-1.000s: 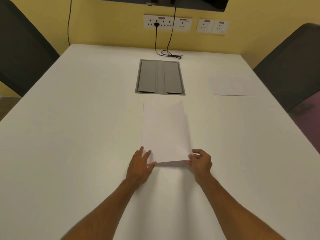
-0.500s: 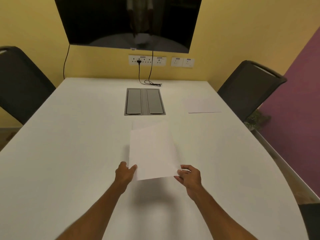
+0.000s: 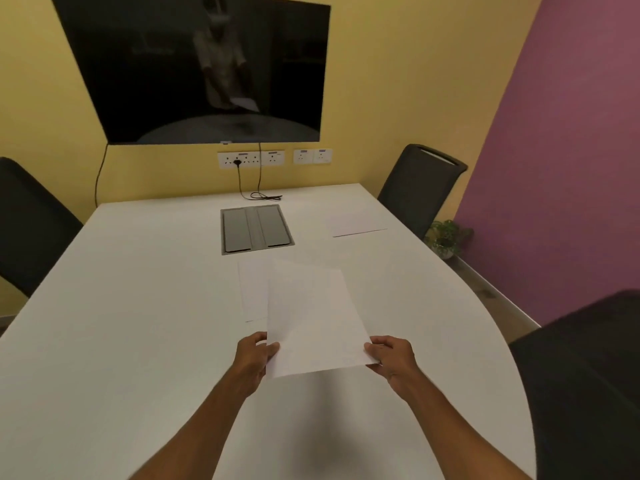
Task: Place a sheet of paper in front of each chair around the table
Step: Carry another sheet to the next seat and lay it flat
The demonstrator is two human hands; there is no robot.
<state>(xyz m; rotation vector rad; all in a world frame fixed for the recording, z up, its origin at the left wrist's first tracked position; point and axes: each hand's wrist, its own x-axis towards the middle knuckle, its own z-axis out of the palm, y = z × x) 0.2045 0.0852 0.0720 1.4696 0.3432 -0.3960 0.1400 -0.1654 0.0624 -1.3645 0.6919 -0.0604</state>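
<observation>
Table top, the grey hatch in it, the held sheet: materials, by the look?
Table top: white, smooth, satin, with soft glare and no grain; likely laminate or painted board.
Grey hatch: two flat lids in a frame, dull even sheen; metal or plastic, cannot tell.
Held sheet: thin white paper, matte, no glare.

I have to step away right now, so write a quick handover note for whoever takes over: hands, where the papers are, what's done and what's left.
Hands: left hand and right hand each pinch a near corner of the held sheet, lifted above the table.
Also there: spare paper lies flat mid-table, partly under the held sheet; one sheet or several, cannot tell.
Done: placed sheet lies in front of the far right chair.
Left: no paper shows before the left chair or the near right chair; the held sheet probably goes to one.
</observation>
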